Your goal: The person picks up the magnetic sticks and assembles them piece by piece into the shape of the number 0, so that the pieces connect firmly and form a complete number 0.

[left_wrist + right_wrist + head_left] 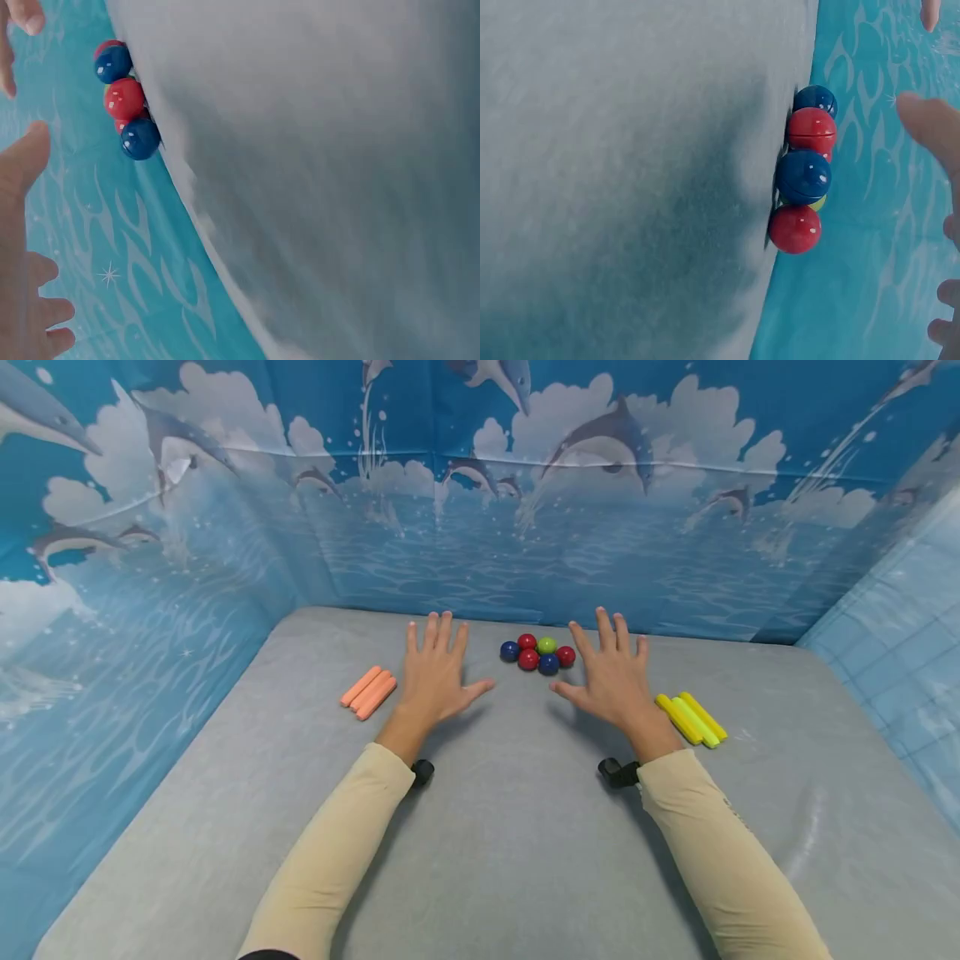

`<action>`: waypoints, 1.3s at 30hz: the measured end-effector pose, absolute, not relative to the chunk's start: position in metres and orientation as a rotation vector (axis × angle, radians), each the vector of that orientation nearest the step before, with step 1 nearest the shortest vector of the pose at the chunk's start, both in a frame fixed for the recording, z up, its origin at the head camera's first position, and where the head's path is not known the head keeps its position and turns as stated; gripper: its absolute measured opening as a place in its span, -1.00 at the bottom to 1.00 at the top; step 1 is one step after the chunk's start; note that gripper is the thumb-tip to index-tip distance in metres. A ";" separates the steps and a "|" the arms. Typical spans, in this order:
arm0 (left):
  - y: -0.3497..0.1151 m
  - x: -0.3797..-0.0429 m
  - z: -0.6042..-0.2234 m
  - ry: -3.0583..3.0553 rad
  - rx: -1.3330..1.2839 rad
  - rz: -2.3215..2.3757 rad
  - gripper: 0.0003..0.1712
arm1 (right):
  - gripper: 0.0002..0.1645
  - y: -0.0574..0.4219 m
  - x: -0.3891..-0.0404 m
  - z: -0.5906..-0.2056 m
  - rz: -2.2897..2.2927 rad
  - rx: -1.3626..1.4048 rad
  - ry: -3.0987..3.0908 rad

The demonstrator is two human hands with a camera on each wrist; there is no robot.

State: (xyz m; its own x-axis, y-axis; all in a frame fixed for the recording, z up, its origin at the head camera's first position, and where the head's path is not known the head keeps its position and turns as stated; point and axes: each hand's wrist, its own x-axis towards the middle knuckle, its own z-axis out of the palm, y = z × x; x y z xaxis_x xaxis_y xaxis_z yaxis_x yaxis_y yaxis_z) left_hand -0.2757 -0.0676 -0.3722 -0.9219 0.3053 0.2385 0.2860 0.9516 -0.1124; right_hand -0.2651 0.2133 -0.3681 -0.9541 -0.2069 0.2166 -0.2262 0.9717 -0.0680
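Both hands hover over the grey table with fingers straight and spread, holding nothing. The left hand (435,672) is nearest to several orange sticks (368,692) lying side by side on its left. Beside the right hand (613,679), toward its wrist, lie several yellow and yellow-green sticks (692,719). Between and beyond the hands sits a cluster of shiny balls: red (528,659), dark blue (549,664) and one green (547,646). In the left wrist view a blue ball (140,139) shows at the near end; the right wrist view shows a red ball (795,229) nearest.
The grey table (495,827) ends at a blue dolphin-print curtain (450,543) behind and on the left. On the right hangs a lighter blue tile-patterned sheet (900,668). A small black device (619,773) is strapped at each wrist.
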 end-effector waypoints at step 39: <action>-0.199 -0.245 -0.380 -2.842 -0.574 -0.060 -0.82 | -0.50 0.292 -0.188 -0.369 0.422 0.815 -2.766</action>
